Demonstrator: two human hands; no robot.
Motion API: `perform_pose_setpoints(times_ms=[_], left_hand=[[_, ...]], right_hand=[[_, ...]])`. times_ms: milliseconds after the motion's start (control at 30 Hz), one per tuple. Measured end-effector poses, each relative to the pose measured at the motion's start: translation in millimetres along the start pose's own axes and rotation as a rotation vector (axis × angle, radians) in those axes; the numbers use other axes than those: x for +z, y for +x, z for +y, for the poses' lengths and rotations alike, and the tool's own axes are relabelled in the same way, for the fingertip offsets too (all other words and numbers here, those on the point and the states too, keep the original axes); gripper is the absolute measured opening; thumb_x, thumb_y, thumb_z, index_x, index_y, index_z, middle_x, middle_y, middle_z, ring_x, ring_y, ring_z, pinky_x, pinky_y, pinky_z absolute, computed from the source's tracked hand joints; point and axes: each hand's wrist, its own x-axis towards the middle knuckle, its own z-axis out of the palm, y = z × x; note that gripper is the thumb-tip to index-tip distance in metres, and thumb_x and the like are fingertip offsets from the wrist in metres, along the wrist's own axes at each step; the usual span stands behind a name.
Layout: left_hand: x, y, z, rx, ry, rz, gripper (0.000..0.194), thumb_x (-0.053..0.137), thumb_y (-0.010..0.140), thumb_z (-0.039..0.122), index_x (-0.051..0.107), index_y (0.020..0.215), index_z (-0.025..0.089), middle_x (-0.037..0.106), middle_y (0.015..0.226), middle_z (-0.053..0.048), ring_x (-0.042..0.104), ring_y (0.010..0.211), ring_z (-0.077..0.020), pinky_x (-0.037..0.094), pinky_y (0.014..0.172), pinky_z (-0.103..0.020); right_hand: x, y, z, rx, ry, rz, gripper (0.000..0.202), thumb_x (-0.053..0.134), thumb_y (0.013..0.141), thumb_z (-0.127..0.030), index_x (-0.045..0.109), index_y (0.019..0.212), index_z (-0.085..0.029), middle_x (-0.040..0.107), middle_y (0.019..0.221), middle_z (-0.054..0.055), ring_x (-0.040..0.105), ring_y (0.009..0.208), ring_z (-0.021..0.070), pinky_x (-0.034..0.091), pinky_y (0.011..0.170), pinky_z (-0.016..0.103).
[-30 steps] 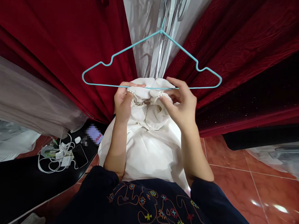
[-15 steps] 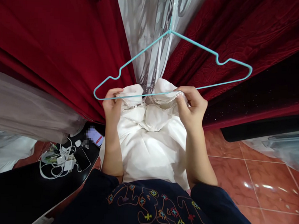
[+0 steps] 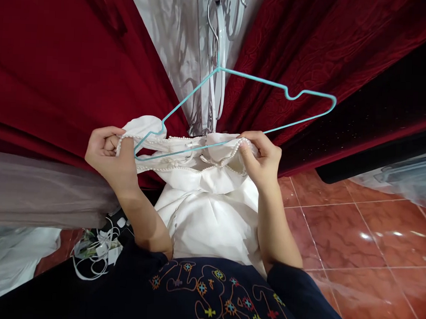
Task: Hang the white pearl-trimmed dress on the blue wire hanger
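Note:
A white dress [image 3: 209,221] with pearl-like bead trim hangs down in front of my body. My left hand [image 3: 109,154] pinches the beaded edge of its left strap and pulls it outward past the end of a light blue hanger [image 3: 253,77]. The hanger's left end lies within the stretched opening between strap and bodice. On the other side my right hand [image 3: 261,155] grips the beaded edge of the right strap, near the hanger's bottom bar. The hanger's right end sticks out beyond this hand, bare of fabric. Its metal hook rises toward the top.
Dark red curtains [image 3: 61,66] hang on both sides, with grey-white fabric [image 3: 169,38] between them. White cables [image 3: 99,249] lie on a black surface at the lower left. Reddish floor tiles [image 3: 345,228] spread at the right.
My left hand has moved left and stretched the strap out past the hanger's left end. My right hand keeps its hold. The hanger appears lower and further left in view.

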Motion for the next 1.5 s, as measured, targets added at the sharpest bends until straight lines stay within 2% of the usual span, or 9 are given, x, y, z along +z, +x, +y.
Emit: perform_pose_setpoints(times_ms=[367, 533, 667, 867, 1000, 1067, 1133, 1300, 1500], left_hand=[[37.6, -29, 51, 0.008, 0.164, -0.024, 0.024, 0.062, 0.081, -0.001, 0.073, 0.085, 0.02, 0.031, 0.057, 0.007, 0.028, 0.053, -0.0073, 0.017, 0.055, -0.032], [59.3, -49, 74, -0.047, 0.154, -0.07, 0.017, 0.073, 0.084, 0.008, 0.074, 0.093, 0.022, 0.049, 0.069, 0.005, 0.046, 0.064, -0.0109, 0.037, 0.063, -0.029], [56.9, -71, 64, -0.042, 0.207, -0.064, 0.02, 0.076, 0.083, 0.011, 0.079, 0.099, 0.022, 0.062, 0.092, -0.001, 0.059, 0.085, -0.0139, 0.048, 0.079, -0.029], [31.2, -90, 42, -0.201, 0.24, -0.116, 0.025, 0.077, 0.091, 0.031, 0.082, 0.114, 0.023, 0.069, 0.096, -0.003, 0.059, 0.081, -0.0135, 0.046, 0.073, -0.027], [22.8, -91, 35, -0.436, 0.023, -0.388, 0.033, 0.07, 0.098, 0.049, 0.082, 0.107, 0.019, 0.071, 0.079, -0.003, 0.059, 0.07, -0.0135, 0.044, 0.064, -0.026], [29.1, -93, 26, -0.564, -0.064, -0.616, 0.043, 0.065, 0.099, 0.057, 0.082, 0.106, 0.018, 0.075, 0.082, -0.006, 0.062, 0.068, -0.0145, 0.045, 0.061, -0.027], [43.2, -99, 15, -0.652, -0.158, -0.713, 0.048, 0.063, 0.099, 0.062, 0.078, 0.114, 0.018, 0.079, 0.095, -0.009, 0.069, 0.076, -0.017, 0.05, 0.066, -0.028], [85.4, -113, -4, -0.737, -0.668, -0.331, 0.04, 0.067, 0.097, 0.056, 0.069, 0.119, 0.023, 0.075, 0.123, -0.009, 0.072, 0.106, -0.0196, 0.055, 0.092, -0.031], [94.6, -115, 3, -0.596, -0.867, -0.136, 0.032, 0.072, 0.098, 0.048, 0.059, 0.087, 0.021, 0.069, 0.087, -0.001, 0.074, 0.098, -0.0172, 0.055, 0.095, -0.03]], right_hand=[[-19, 8, -3, -0.051, 0.056, -0.065, 0.026, 0.066, 0.095, -0.044, 0.072, 0.093, -0.018, 0.076, 0.083, 0.001, 0.066, 0.073, 0.0117, 0.053, 0.071, 0.023], [-31, 19, 13, -0.062, 0.126, -0.173, 0.023, 0.067, 0.096, -0.042, 0.073, 0.097, -0.02, 0.076, 0.087, 0.001, 0.068, 0.078, 0.0116, 0.053, 0.074, 0.023], [-26, 22, 26, -0.065, 0.191, -0.213, 0.021, 0.068, 0.096, -0.041, 0.073, 0.1, -0.022, 0.076, 0.093, 0.0, 0.07, 0.086, 0.0124, 0.054, 0.079, 0.024], [-6, 18, 33, -0.055, 0.217, -0.18, 0.023, 0.069, 0.095, -0.044, 0.073, 0.098, -0.022, 0.075, 0.091, 0.001, 0.069, 0.082, 0.013, 0.054, 0.076, 0.025], [11, 12, 31, -0.049, 0.229, -0.134, 0.025, 0.068, 0.095, -0.045, 0.072, 0.096, -0.021, 0.074, 0.088, 0.001, 0.068, 0.081, 0.013, 0.053, 0.076, 0.026], [22, 7, 28, -0.043, 0.249, -0.09, 0.026, 0.067, 0.096, -0.046, 0.071, 0.095, -0.02, 0.074, 0.088, 0.002, 0.068, 0.082, 0.0136, 0.053, 0.077, 0.027], [33, 4, 27, -0.038, 0.261, -0.052, 0.026, 0.066, 0.097, -0.046, 0.071, 0.095, -0.02, 0.073, 0.088, 0.002, 0.067, 0.082, 0.0139, 0.053, 0.077, 0.027], [39, 6, 32, -0.101, 0.182, -0.038, 0.021, 0.066, 0.098, -0.042, 0.073, 0.098, -0.022, 0.074, 0.09, 0.002, 0.067, 0.083, 0.0136, 0.052, 0.079, 0.029], [34, -5, 37, -0.198, 0.243, 0.058, 0.022, 0.071, 0.095, -0.034, 0.076, 0.114, -0.025, 0.076, 0.109, 0.005, 0.074, 0.1, 0.017, 0.059, 0.09, 0.034]])
